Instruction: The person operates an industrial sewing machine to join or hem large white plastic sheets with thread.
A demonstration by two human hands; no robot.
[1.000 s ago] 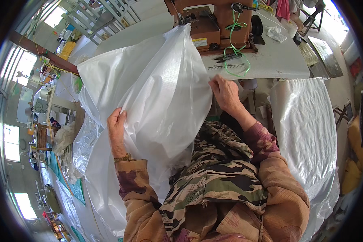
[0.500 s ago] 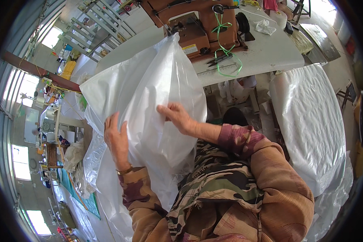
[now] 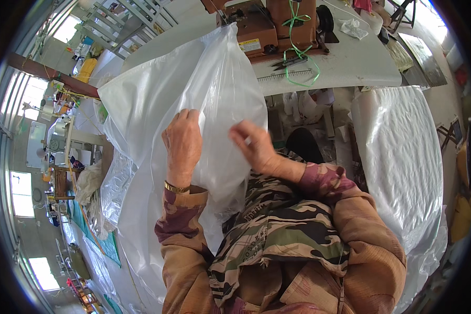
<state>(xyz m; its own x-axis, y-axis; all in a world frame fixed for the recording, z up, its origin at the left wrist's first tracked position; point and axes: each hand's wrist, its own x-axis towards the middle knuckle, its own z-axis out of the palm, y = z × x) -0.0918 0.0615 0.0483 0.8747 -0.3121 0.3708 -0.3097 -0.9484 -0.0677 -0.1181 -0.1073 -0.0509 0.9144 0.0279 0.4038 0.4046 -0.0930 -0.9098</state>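
the large white translucent plastic sheet [image 3: 222, 99] lies on the near side of the brown metal sewing machine [image 3: 262, 32], its narrow gathered peak reaching the machine's left end; whether that peak sits under the needle i cannot tell. from there its long axis runs back toward the person, leaning left, with folds fanning out the same way.

both hands are over the sheet, on the near side of the machine. the left hand [image 3: 184, 138] is a touch nearer the machine, back upward, fingers bent down at the sheet; i cannot tell whether it pinches the plastic. the right hand [image 3: 256, 146] is further right, slightly blurred, fingers curled with thumb and forefinger close together; i cannot tell whether it grips or touches anything. the peak lies ahead of both hands.

the pale grey smooth tabletop [image 3: 361, 68] carries the machine, and the sheet drapes over its near edge. just nearer than the machine lie small black metal snips [image 3: 290, 63], with a thin bright green ribbon [image 3: 296, 19] tied on the machine's front. right of the machine is a crumpled white paper scrap [image 3: 354, 29]; nearer and further right hangs a thick white shiny plastic pile [image 3: 397, 157].
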